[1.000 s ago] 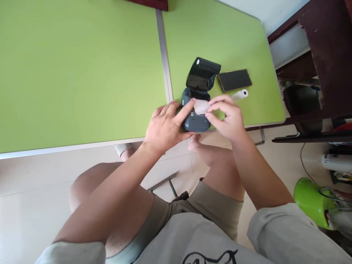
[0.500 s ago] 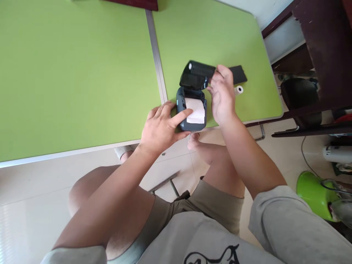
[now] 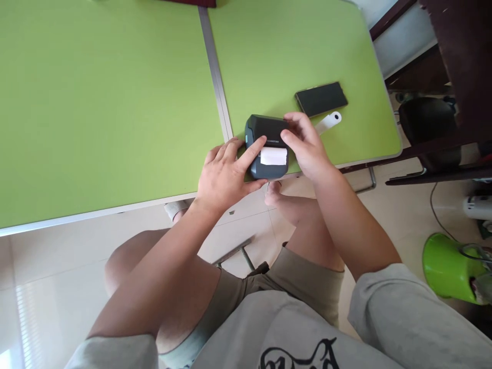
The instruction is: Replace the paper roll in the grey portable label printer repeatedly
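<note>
A small dark portable label printer point(image 3: 265, 127) sits at the table's front edge with its lid down. White label paper point(image 3: 273, 156) lies over its front part, below the lid. My left hand point(image 3: 226, 171) grips the printer's left side; its index finger rests on top and its thumb is at the front edge. My right hand point(image 3: 305, 142) holds the right side of the lid, with the thumb on top and the fingers around the back corner. Just beyond my right hand lies a white roll point(image 3: 329, 122), partly hidden by it.
A black phone point(image 3: 322, 99) lies face up behind the roll. The green table point(image 3: 126, 102) has a metal strip point(image 3: 215, 72) across it. A dark red object point(image 3: 192, 2) shows at the far edge. To the right are a black chair point(image 3: 426, 128) and a green bin point(image 3: 446, 269).
The printer's lid, raised in my right hand before, has swung down over the paper compartment. My right hand came down with it, uncovering more of the phone. My left hand stays on the printer.
</note>
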### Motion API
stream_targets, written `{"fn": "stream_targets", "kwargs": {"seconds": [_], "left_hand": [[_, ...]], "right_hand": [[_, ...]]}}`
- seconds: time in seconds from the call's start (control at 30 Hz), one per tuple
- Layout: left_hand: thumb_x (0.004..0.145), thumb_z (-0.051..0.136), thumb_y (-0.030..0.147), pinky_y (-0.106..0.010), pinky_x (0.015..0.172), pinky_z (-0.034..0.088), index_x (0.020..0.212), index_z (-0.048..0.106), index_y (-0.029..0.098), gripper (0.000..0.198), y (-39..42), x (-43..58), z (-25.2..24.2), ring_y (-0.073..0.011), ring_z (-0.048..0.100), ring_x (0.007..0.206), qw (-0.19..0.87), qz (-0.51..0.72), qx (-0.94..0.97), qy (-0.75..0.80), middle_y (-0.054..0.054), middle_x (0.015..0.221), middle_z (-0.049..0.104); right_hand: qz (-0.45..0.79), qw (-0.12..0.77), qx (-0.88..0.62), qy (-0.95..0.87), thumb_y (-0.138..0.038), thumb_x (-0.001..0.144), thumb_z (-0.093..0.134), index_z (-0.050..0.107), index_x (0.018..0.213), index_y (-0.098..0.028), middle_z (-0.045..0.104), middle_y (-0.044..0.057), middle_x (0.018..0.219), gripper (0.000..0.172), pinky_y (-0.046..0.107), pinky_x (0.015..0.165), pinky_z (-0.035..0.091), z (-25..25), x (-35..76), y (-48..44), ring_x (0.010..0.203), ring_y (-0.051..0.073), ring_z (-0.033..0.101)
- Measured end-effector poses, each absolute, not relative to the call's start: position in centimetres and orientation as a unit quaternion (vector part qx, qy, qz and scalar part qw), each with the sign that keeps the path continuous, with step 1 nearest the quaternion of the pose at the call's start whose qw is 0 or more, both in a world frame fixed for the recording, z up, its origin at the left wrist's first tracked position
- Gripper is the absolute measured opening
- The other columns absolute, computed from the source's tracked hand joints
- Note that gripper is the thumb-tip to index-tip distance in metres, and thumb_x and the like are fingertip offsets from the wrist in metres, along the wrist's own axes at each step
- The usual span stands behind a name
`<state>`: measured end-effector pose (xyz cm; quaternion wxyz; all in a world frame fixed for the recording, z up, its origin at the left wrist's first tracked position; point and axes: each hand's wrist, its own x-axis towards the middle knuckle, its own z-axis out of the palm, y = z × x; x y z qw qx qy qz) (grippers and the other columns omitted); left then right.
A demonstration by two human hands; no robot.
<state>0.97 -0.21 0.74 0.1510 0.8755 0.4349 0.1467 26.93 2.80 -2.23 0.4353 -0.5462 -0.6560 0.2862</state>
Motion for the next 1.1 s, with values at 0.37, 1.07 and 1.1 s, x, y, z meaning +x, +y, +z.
{"fn": "stream_targets", "kwargs": {"seconds": [0.37, 1.07, 1.1], "left_hand": [[0.090, 0.073, 0.066, -0.052, 0.119, 0.043, 0.164, 0.042, 0.032, 0.087, -0.2, 1.1, 1.1, -0.0368, 0.054, 0.146, 0.159, 0.146, 0.869, 0.445, -0.017, 0.156, 0.057], [0.092, 0.046, 0.088, -0.047, 0.120, 0.044, 0.166, 0.037, 0.019, 0.102, -0.4, 0.8, 0.8, -0.0363, 0.056, 0.145, 0.166, 0.140, 0.846, 0.487, -0.018, 0.159, 0.057], [0.092, 0.046, 0.088, -0.048, 0.120, 0.045, 0.166, 0.038, 0.021, 0.100, -0.3, 0.7, 0.9, -0.0360, 0.057, 0.145, 0.169, 0.143, 0.843, 0.489, -0.017, 0.159, 0.058]], "right_hand": [[0.352, 0.420, -0.527, -0.650, -0.066, 0.085, 0.076, 0.058, 0.125, -0.032, 0.070, 0.004, 0.130, 0.056, 0.042, 0.101, 0.064, -1.4, 26.5, 2.8, 0.118, 0.022, 0.071], [0.206, 0.440, -0.629, -0.607, -0.090, 0.093, 0.038, 0.059, 0.117, -0.030, 0.043, -0.004, 0.066, 0.068, 0.036, 0.056, 0.042, 0.4, 23.0, 1.0, 0.057, 0.017, 0.044], [0.207, 0.427, -0.633, -0.612, -0.091, 0.092, 0.036, 0.059, 0.117, -0.030, 0.046, -0.003, 0.067, 0.070, 0.036, 0.058, 0.043, 0.6, 23.0, 1.2, 0.059, 0.017, 0.048]]}}
